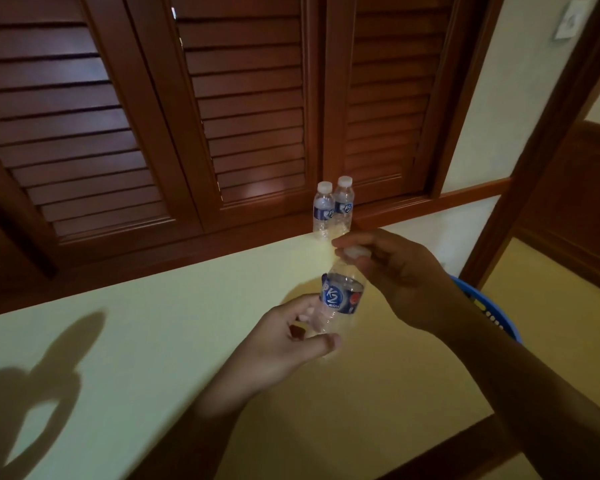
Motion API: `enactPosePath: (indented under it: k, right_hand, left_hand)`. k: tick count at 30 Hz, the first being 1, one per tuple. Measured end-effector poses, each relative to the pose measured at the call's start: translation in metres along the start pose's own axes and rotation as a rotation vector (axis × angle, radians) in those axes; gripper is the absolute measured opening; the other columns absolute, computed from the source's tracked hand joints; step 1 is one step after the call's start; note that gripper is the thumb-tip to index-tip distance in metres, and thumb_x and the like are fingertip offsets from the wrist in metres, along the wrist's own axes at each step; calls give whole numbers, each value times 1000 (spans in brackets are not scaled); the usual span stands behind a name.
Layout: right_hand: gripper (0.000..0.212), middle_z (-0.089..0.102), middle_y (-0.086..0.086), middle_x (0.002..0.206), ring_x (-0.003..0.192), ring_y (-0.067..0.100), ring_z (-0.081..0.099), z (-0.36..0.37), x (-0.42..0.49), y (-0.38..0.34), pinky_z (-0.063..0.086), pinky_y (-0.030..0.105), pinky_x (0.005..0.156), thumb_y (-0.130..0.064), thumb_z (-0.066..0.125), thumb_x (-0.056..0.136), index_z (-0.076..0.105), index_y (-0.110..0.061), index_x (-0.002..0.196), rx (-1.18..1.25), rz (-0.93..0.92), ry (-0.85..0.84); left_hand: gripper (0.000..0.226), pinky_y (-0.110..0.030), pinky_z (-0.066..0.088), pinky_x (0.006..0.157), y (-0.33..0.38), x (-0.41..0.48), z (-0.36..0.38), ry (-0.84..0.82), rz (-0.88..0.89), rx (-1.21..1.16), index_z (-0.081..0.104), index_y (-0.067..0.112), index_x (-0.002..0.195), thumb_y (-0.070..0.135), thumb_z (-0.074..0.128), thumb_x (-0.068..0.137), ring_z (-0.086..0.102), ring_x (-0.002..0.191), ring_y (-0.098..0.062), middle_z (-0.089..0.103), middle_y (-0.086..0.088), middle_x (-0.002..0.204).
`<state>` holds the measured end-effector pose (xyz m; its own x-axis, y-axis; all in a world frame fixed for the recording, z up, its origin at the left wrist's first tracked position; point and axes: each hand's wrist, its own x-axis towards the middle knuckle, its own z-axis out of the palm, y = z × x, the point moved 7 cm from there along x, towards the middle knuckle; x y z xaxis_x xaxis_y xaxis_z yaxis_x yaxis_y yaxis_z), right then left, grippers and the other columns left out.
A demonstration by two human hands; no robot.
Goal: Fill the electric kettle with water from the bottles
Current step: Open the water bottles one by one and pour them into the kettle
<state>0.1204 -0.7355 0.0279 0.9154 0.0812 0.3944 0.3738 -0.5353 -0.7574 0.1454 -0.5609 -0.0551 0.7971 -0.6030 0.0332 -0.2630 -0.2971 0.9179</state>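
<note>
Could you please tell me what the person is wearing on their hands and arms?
Both the left hand and the right hand are bare: no gloves, rings, watch or bracelet show, and no sleeve covers either forearm.

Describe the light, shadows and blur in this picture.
Head view: the light is dim and warm. A hard-edged shadow falls on the pale surface at lower left. The right hand at the cap of the held bottle is smeared by motion blur. The wide lens tilts and bends the wooden shutters.
</note>
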Motion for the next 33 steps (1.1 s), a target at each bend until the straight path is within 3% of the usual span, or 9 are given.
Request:
enactPosePath:
  k: [5,8,11,15,18,20,24,28,33]
  right_hand:
    - [39,62,-6,137,128,8,58,0,5,22,53,27,102,-12,52,104,56,-22,141,22,-8,33]
    - [44,58,-9,142,130,3,55,0,5,30,51,19,99,-22,50,103,49,-28,146,54,21,63]
    - [47,47,-28,147,137,-8,43,-1,1,43,41,12,104,-39,47,103,37,-45,148,174,154,136]
    - [49,39,-20,152,139,-2,35,21,-32,86,31,24,111,-46,35,106,35,-35,154,-182,451,138]
    - [90,33,-8,159,151,11,22,60,-53,114,0,21,121,-79,-3,89,25,-26,156,-325,434,-88]
    - [112,22,-7,164,154,9,7,73,-57,131,-20,15,113,-82,-20,75,22,-21,159,-471,394,-235]
    - [99,7,-6,170,156,9,-4,72,-53,133,-15,28,122,-67,-13,76,11,-23,161,-557,407,-260]
    - [133,0,-11,169,154,7,-10,75,-49,142,-13,33,124,-79,-46,49,7,-29,161,-540,482,-297]
    - [138,0,-12,169,154,5,-11,74,-44,147,-12,35,125,-81,-47,44,7,-30,161,-514,508,-298]
  left_hand:
    - [42,-48,56,93,-4,19,2,131,11,-19,68,37,118,36,88,81,68,101,-18,73,6,107]
    - [39,-42,56,90,-6,31,11,118,29,1,65,37,113,40,87,81,65,95,-10,71,10,104]
    - [38,-36,57,86,-12,53,10,227,17,25,65,38,106,44,87,77,66,95,-12,70,10,102]
    - [34,-21,53,77,-18,110,12,396,-49,20,60,40,100,37,87,80,68,89,-1,72,16,99]
    - [40,-29,57,83,-22,155,23,447,-8,77,63,31,118,39,83,85,67,95,-6,72,11,107]
    - [45,-34,58,87,-25,179,29,470,3,133,63,25,124,39,82,86,68,99,-12,73,7,112]
    - [48,-28,51,85,-33,210,38,508,-24,191,61,20,126,39,81,87,68,105,-17,73,1,118]
    - [50,-27,52,87,-42,226,42,513,-38,242,61,17,127,41,81,88,69,107,-19,72,-1,119]
    - [51,-31,56,88,-51,242,40,516,-67,297,63,15,124,43,82,86,70,107,-20,73,-3,118]
